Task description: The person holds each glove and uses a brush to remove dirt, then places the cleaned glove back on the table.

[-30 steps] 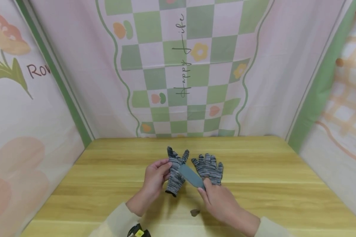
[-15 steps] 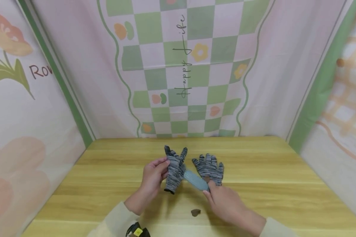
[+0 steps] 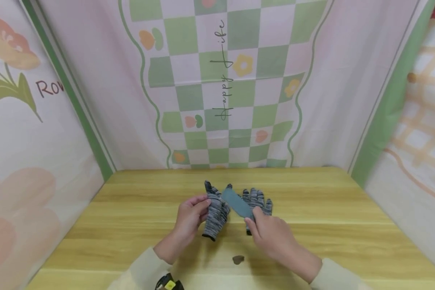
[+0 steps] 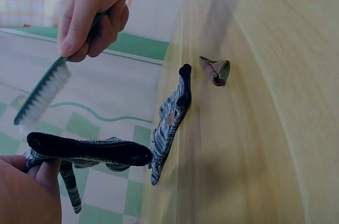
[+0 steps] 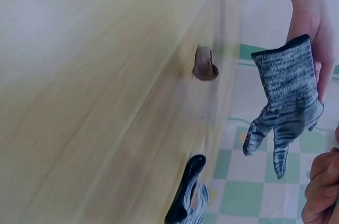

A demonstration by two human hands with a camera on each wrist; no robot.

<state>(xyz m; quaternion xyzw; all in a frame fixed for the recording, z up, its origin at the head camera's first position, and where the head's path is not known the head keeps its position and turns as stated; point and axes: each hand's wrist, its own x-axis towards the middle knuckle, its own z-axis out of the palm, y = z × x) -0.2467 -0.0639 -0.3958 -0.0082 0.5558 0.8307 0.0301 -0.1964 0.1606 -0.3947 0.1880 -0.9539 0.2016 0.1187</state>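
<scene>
My left hand [image 3: 191, 213] pinches a grey-and-black knitted glove [image 3: 216, 219] by its side, above the table. The glove hangs with its black-edged cuff toward me and its fingers pointing away. My right hand [image 3: 273, 233] grips a brush [image 3: 238, 203] with a grey-green back; its white bristles [image 4: 48, 92] show in the left wrist view. The brush head overlaps the held glove's right side in the head view. A matching glove [image 3: 258, 197] lies on the table behind the right hand, partly hidden by hand and brush. A small brown patch [image 4: 170, 118] shows on it.
A brown curled piece like a dry leaf [image 3: 238, 259] lies on the wooden table [image 3: 137, 225] between the forearms. A black-and-yellow object [image 3: 169, 283] is by the left sleeve. Printed curtains [image 3: 239, 92] stand behind and at both sides.
The brush first moved down and right off the glove, then back up toward its fingers. The held glove swung slightly left and back; the left hand keeps its hold.
</scene>
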